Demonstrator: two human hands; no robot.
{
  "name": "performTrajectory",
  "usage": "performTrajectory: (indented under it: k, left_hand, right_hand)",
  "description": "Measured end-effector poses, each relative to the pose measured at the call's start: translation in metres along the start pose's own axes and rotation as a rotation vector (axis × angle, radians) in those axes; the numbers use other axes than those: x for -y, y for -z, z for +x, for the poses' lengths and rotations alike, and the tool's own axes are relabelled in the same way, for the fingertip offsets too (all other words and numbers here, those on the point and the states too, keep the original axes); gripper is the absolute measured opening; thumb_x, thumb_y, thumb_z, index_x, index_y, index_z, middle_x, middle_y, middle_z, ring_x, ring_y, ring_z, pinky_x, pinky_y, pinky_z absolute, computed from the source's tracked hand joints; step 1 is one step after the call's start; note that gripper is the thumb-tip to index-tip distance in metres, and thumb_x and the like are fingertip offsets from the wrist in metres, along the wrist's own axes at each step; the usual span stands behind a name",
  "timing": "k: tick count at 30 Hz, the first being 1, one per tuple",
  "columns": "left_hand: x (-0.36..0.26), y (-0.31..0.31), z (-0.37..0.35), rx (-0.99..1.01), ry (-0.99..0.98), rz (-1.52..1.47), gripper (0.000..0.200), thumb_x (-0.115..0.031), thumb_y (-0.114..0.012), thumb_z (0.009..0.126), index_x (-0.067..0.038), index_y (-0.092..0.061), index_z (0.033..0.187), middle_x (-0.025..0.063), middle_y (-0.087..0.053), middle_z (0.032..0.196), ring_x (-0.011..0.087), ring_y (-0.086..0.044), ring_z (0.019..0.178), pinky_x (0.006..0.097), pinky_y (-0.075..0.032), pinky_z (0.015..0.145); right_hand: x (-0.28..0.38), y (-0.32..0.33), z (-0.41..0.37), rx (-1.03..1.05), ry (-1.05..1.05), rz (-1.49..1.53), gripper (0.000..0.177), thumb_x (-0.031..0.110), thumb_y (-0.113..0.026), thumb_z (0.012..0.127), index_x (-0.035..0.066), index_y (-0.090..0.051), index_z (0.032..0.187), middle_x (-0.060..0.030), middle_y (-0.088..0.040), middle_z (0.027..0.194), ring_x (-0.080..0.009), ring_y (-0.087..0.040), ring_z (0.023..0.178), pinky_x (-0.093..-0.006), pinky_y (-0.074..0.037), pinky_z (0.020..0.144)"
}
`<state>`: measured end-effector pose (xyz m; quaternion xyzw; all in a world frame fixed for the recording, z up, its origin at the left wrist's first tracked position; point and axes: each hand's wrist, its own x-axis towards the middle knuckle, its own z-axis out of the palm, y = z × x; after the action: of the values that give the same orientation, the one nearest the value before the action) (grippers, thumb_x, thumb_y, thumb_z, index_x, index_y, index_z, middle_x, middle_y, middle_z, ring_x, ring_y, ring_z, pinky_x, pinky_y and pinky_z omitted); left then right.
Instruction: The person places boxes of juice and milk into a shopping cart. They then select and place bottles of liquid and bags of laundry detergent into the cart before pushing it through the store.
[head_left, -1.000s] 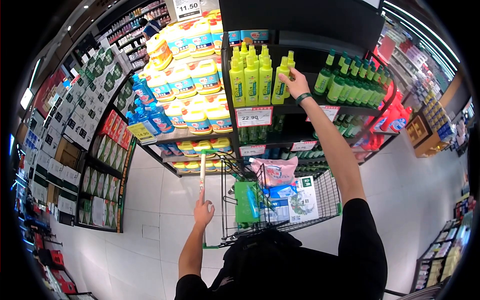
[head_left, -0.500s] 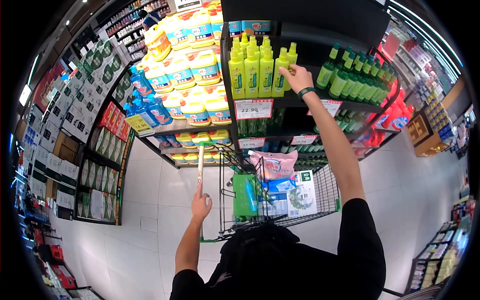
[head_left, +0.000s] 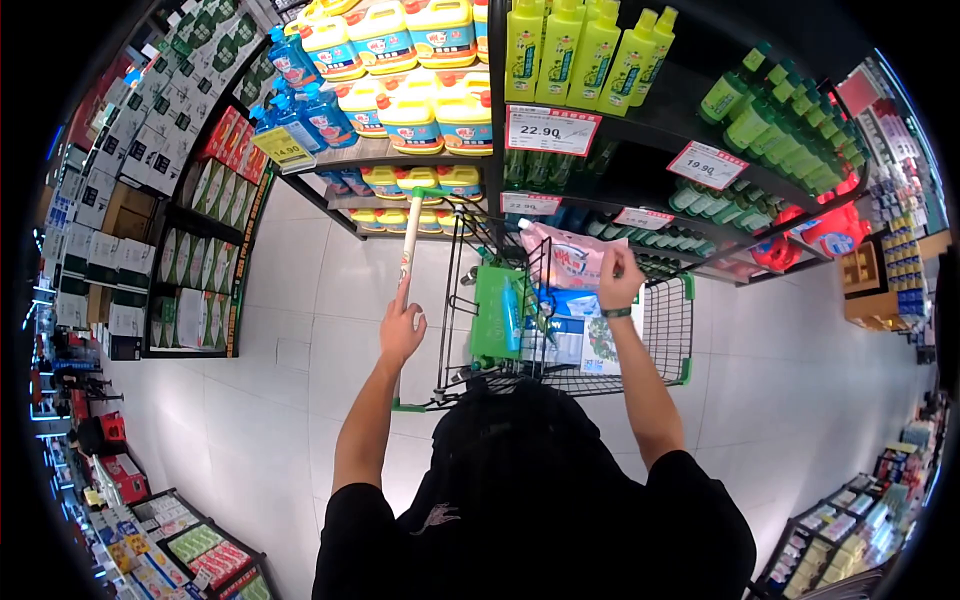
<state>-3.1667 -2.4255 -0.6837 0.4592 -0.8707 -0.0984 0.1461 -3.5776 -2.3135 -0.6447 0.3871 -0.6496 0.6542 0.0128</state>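
The person's left hand [head_left: 402, 325], left of the frame's centre, is closed around the lower end of a long pole [head_left: 408, 250], with the forefinger lying straight along the shaft. The pole rises towards the upper middle of the frame just beside the left wall of the shopping cart [head_left: 668, 335], a wire cart with green trim that fills the centre of the frame. The right hand [head_left: 618, 275], with a dark wristband [head_left: 617, 312] on the wrist, is over the cart's basket at the right end of a pink bag [head_left: 565, 260]. Its fingers are bent and touch the bag, but whether they grip it cannot be told. The pink bag lies on top of the load at the far side of the basket. Below it in the basket are a flat green pack [head_left: 488, 320] with a blue tube [head_left: 511, 300] against it, and a white box with a leaf print [head_left: 600, 348]. Beyond the cart, along the top of the frame, shelves carry yellow-green bottles [head_left: 560, 45] over a price tag reading 22.90 [head_left: 550, 130], dark green bottles [head_left: 790, 140] at the upper right, and yellow jugs [head_left: 430, 60] and blue spray bottles [head_left: 300, 110] at the upper left.
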Motion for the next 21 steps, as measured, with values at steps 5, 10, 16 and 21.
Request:
performTrajectory:
  k: [5, 10, 16, 21]
  left_hand:
    - [0.002, -0.003, 0.001, 0.006, -0.001, 0.026, 0.008, -0.01, -0.069, 0.081, -0.005, -0.064, 0.083, 0.0, -0.034, 0.161, 0.0288, -0.06, 0.101, 0.042, -0.054, 0.078]
    - [0.0, -0.002, 0.006, 0.04, 0.013, 0.058, 0.008, -0.012, -0.07, 0.08, -0.006, -0.066, 0.083, 0.0012, -0.032, 0.163, 0.0269, -0.061, 0.104, 0.04, -0.055, 0.079]
    - [-0.001, -0.002, 0.008, 0.052, 0.024, 0.077, 0.008, -0.012, -0.071, 0.081, -0.007, -0.067, 0.084, 0.0037, -0.031, 0.164, 0.0274, -0.058, 0.118, 0.0386, -0.055, 0.084]
    - [-0.005, -0.001, 0.006, 0.093, 0.036, 0.101, 0.008, -0.012, -0.071, 0.082, -0.007, -0.066, 0.085, 0.0066, -0.03, 0.165, 0.0296, -0.055, 0.13, 0.0389, -0.055, 0.087]
  right_hand:
    - [-0.133, -0.002, -0.133, 0.255, -0.441, -0.227, 0.015, 0.021, -0.066, 0.095, 0.007, -0.072, 0.098, -0.0061, -0.066, 0.067, -0.0163, -0.063, 0.059, -0.0316, -0.048, 0.056]
    - [-0.225, -0.02, -0.231, 0.604, -0.81, -0.391, 0.032, 0.03, -0.07, 0.087, 0.008, -0.071, 0.11, -0.013, -0.076, 0.097, -0.0289, -0.072, 0.092, -0.0376, -0.055, 0.081]
    - [-0.227, -0.048, -0.248, 0.747, -0.921, -0.414, 0.063, 0.036, -0.073, 0.088, 0.01, -0.051, 0.141, -0.022, -0.068, 0.123, -0.0392, -0.064, 0.116, -0.0446, -0.05, 0.098]
    - [-0.234, -0.06, -0.265, 0.819, -0.853, -0.354, 0.062, 0.03, -0.062, 0.096, 0.008, -0.039, 0.149, -0.0141, -0.073, 0.099, -0.0306, -0.07, 0.09, -0.0376, -0.054, 0.082]
